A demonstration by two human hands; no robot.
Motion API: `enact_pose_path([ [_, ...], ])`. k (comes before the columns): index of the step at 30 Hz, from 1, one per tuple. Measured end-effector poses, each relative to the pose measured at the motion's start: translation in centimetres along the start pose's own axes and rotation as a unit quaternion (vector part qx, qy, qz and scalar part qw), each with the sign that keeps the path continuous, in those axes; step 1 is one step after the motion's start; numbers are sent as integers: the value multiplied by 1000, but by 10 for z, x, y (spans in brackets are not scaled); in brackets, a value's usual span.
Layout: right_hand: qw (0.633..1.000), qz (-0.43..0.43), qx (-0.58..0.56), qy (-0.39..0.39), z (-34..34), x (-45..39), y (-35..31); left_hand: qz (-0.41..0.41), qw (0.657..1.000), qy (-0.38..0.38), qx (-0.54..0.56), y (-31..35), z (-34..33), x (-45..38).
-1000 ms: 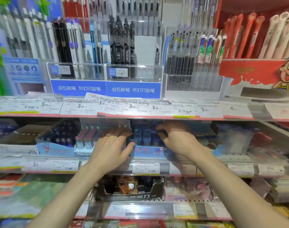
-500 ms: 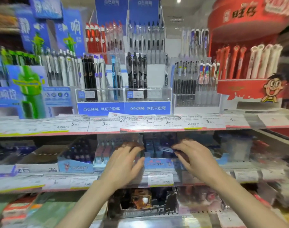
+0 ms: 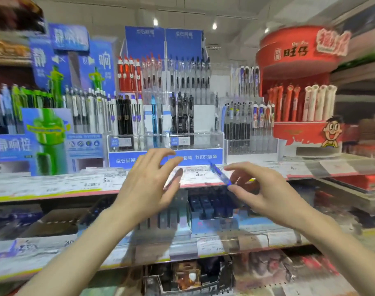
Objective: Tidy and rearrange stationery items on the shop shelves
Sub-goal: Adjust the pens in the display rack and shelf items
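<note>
Shop shelves [image 3: 54,189] stacked with pen displays fill the view. Before the price-tag rail, the right hand [image 3: 265,193] pinches a blue pen [image 3: 219,174] tilted in mid-air; the left hand [image 3: 148,184] hovers beside it, fingers spread.

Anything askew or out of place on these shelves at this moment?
One thing: a blue pen is off the shelves, pinched at its lower end by the right hand and tilted in front of the price tag strip. The left hand is open beside it. The pens in the clear display racks stand upright. Motion blur hides the lower shelves.
</note>
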State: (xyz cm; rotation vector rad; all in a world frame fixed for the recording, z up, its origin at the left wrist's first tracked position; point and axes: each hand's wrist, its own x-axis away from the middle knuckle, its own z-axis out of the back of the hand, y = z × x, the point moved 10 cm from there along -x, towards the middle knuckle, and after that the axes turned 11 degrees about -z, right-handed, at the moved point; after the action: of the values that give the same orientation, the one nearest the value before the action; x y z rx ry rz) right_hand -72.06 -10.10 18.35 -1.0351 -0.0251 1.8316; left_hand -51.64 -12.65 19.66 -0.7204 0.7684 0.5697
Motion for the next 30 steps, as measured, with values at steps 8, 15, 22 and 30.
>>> enact_pose_path([
  [8,1000,-11,-1,14,18,-73,-31,65,992,-90,-65,-43,-19,-33],
  [15,999,-3,-28,45,32,-122,-51,65,990,-97,-77,-46,-22,-33],
  [22,990,-8,-76,121,43,-157,-60,74,990,-95,-69,-46,-21,-34],
  [30,987,-16,-83,138,39,-177,-64,79,989,-100,-71,-46,-21,-34],
])
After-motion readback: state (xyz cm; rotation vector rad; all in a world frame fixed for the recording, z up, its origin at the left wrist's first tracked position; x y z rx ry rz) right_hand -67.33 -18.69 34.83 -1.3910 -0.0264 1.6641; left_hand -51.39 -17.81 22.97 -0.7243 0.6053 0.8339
